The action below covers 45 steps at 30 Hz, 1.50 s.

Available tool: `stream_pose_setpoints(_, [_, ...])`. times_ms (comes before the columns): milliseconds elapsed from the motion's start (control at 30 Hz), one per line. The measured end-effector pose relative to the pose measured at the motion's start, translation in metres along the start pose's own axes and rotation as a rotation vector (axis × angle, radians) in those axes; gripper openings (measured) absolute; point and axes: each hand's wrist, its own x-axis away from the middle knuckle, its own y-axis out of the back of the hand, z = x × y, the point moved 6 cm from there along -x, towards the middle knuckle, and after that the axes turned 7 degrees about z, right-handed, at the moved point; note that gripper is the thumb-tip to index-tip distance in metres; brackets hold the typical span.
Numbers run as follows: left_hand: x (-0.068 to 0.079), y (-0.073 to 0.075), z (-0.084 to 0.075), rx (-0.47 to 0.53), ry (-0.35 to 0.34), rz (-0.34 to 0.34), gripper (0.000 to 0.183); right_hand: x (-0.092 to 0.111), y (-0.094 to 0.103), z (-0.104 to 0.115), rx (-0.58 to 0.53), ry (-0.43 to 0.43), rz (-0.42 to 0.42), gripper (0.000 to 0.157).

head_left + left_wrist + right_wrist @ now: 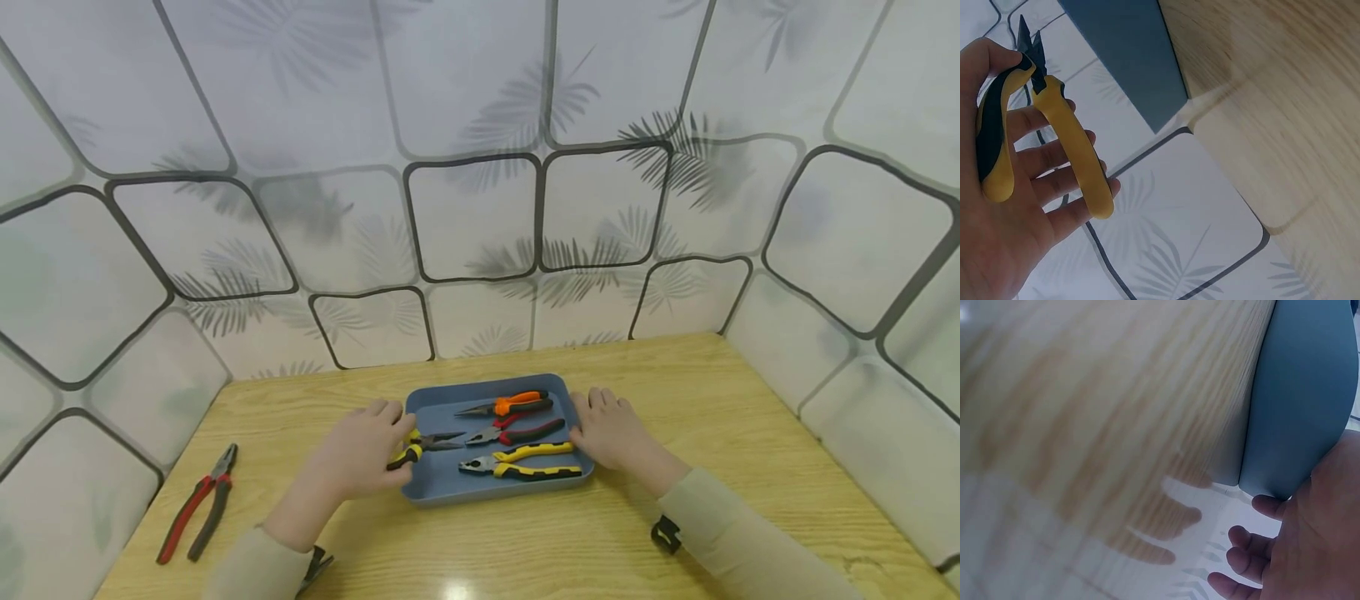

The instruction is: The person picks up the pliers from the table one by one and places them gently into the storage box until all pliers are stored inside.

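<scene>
My left hand (367,450) holds needle-nose pliers (1075,150) with yellow and black handles. The thumb lies over one handle and the fingers pass behind the other; the jaws are parted and point right over the left end of a blue tray (487,502). Within the tray lie orange and black long-nose pliers (510,404), red and black pliers (532,432), and larger yellow and black combination pliers (525,471). At the tray's right end is my right hand (611,429), its palm side against the outer wall and its fingers loosely bent.
Red and black combination pliers (198,508) lie on the wooden table (465,550) at the far left, handles spread toward the front. A patterned wall covering (480,217) rises behind the table and along both sides.
</scene>
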Motion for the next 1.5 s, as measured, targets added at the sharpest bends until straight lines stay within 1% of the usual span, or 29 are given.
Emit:
stream_pose_setpoints(300, [-0.008,-0.001,-0.010,-0.002,-0.025,-0.029,0.035,-0.002,-0.003,0.000,-0.013,0.004,0.003,0.056])
stream_pose_setpoints(467, [-0.014,-0.001,-0.016,0.003,-0.031,-0.022,0.032,-0.002,-0.002,0.000,-0.019,-0.001,0.004,0.056])
stream_pose_setpoints(800, [-0.024,0.001,-0.026,0.005,-0.050,-0.024,0.034,-0.003,-0.002,-0.001,-0.020,-0.001,0.008,0.058])
stream_pose_setpoints(933, [-0.027,-0.001,-0.029,-0.006,-0.055,-0.019,0.035,-0.003,-0.001,-0.001,-0.015,-0.003,0.018,0.058])
stream_pose_setpoints(1067, [-0.030,-0.008,-0.031,-0.009,-0.061,-0.012,0.035,-0.003,-0.001,0.000,-0.010,-0.001,0.020,0.057])
stream_pose_setpoints(1233, [-0.033,-0.015,-0.034,-0.011,-0.048,0.001,0.036,-0.003,-0.001,-0.001,-0.016,-0.002,0.023,0.058])
stream_pose_setpoints(1500, [-0.038,-0.019,-0.039,-0.020,-0.035,0.018,0.039,-0.002,0.001,0.000,-0.012,-0.002,0.018,0.056])
